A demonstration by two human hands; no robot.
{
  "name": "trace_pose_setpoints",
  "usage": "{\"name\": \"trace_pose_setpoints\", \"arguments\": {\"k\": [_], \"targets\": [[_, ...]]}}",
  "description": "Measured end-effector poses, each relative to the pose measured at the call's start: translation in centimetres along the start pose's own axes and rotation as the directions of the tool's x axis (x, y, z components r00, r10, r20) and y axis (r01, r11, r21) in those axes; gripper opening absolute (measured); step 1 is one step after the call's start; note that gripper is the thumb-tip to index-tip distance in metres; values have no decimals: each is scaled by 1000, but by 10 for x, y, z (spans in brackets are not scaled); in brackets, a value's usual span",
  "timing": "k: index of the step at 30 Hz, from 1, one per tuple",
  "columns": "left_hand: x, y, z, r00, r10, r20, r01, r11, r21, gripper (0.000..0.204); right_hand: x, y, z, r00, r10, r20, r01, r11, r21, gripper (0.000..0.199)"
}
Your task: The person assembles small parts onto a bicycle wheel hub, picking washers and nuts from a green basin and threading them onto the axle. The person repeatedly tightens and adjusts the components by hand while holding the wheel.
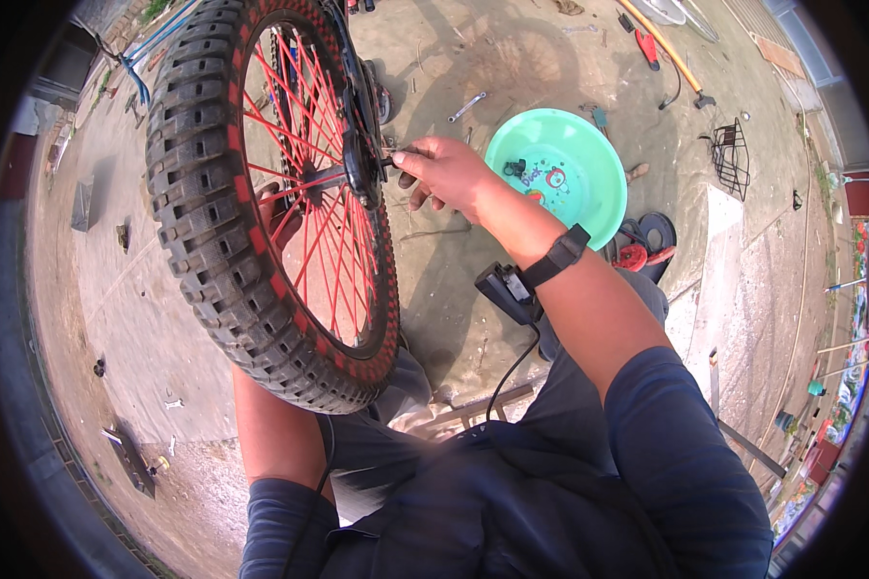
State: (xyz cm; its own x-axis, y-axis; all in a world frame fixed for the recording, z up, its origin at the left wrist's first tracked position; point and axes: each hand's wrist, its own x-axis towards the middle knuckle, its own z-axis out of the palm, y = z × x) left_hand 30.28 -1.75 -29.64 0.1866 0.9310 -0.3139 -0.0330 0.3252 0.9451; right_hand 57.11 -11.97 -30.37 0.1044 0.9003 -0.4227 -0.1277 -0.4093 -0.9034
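Observation:
A bicycle wheel with a knobby black tyre (198, 207), red spokes and a red-checked rim rises in front of me, left of the middle. Its hub (326, 181) sits beside a black frame end (359, 159). My right hand (442, 174), wearing a black watch (562, 253), is closed with thumb and fingers at the axle end (386, 162) on the wheel's right side. Through the spokes, part of my left hand (282, 214) shows near the hub's left side. Its fingers are curled; the tyre hides its wrist, and what it grips is unclear.
A light green basin (603, 169) with small dark parts inside stands to the right. Beyond the wheel lies a wrench (466, 107). Farther right are a yellow-shafted tool (668, 50), a black wire basket (731, 159) and sandals (657, 234). A cabled black box (508, 293) hangs below my right forearm.

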Motion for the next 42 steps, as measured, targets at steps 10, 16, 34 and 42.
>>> {"name": "trace_pose_setpoints", "arguments": {"k": [10,16,34,42], "targets": [[-1,2,1,1000,2,-6,-2,1000,10,27,0,0,3,999,20,-26,-20,999,-27,44],[-5,1,0,1000,-10,-5,10,1000,21,27,0,2,5,997,-68,-39,69,997,26,43],[-5,-3,-1,999,-8,-37,10,998,56,27,6,5,6,996,-63,-68,66,997,40,37],[1,-6,5,997,-31,-69,39,992,119,27,-1,-2,6,998,-59,0,59,998,-9,46]]}}
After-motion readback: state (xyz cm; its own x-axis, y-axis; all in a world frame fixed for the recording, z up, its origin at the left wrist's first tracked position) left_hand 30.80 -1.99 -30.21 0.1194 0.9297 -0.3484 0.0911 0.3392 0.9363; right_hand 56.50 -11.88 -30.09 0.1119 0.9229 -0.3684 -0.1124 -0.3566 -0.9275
